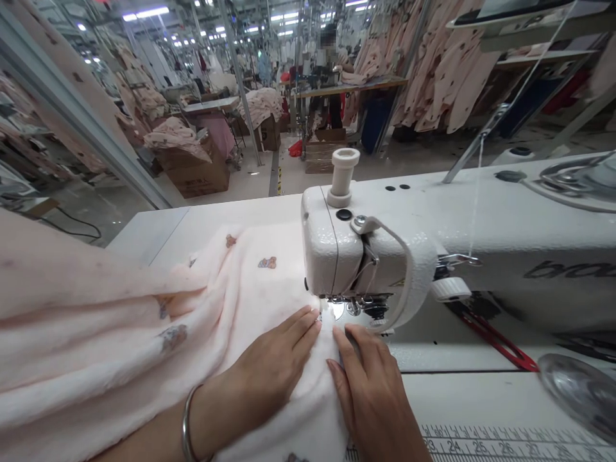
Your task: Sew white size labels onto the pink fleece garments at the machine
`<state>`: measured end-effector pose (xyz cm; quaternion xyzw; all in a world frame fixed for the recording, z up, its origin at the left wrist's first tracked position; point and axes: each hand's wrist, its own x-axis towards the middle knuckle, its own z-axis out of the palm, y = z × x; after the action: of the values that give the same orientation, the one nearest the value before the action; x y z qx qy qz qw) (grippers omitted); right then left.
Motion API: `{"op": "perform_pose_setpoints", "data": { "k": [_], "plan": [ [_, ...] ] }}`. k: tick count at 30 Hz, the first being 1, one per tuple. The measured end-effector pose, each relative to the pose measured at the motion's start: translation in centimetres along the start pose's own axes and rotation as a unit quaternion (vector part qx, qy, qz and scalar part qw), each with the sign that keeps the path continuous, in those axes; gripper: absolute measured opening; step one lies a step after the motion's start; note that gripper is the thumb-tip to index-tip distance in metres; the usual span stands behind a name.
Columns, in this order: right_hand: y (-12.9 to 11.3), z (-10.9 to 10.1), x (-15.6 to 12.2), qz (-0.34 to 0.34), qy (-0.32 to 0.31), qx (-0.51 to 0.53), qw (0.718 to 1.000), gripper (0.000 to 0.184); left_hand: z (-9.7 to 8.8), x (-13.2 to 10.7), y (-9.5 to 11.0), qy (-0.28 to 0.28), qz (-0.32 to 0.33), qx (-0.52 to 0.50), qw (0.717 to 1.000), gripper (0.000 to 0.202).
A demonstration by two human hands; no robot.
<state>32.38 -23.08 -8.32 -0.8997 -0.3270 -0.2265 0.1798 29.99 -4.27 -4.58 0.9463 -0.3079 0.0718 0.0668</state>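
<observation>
My left hand (pixel 276 359) lies flat on pale pink fleece fabric (pixel 144 333) printed with small bears, its fingers stretched toward the needle. My right hand (pixel 368 385) rests beside it, fingers extended and pressing the fabric edge just in front of the presser foot (pixel 337 311). A silver bangle (pixel 187 427) circles my left wrist. The white sewing machine head (pixel 366 250) stands directly behind both hands. The fabric spreads over the white table (pixel 158 228) and bunches toward the left.
A ruler strip (pixel 505 443) runs along the table's front right edge. A thread runs up from the machine arm (pixel 505 231). Beyond the table are cardboard boxes (pixel 195 173), piles and racks of pink garments, and a person (pixel 330 70) at a far workstation.
</observation>
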Motion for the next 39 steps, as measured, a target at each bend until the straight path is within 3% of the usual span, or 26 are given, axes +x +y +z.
{"op": "perform_pose_setpoints", "data": {
  "k": [10, 16, 22, 29, 39],
  "plan": [
    [0.2, 0.1, -0.2, -0.005, -0.004, -0.01, 1.0, 0.032, 0.9, 0.1, -0.2, -0.006, -0.015, -0.049, 0.999, 0.042],
    [0.4, -0.4, 0.0, 0.03, 0.016, 0.072, 0.997, 0.026, 0.3, 0.4, 0.0, -0.015, -0.043, -0.08, 0.996, 0.038],
    [0.4, -0.1, 0.1, 0.035, 0.027, 0.064, 0.997, 0.032, -0.9, 2.0, -0.8, 0.084, -0.114, -0.131, 0.981, 0.038],
    [0.3, 0.2, -0.7, 0.027, 0.033, 0.042, 0.998, 0.032, 0.0, 2.3, -1.7, 0.01, -0.164, -0.055, 0.985, 0.025],
    [0.2, 0.4, -1.3, 0.03, 0.033, 0.057, 0.997, 0.031, 1.4, 1.8, -1.8, 0.025, -0.168, -0.018, 0.985, 0.026]
  ]
}}
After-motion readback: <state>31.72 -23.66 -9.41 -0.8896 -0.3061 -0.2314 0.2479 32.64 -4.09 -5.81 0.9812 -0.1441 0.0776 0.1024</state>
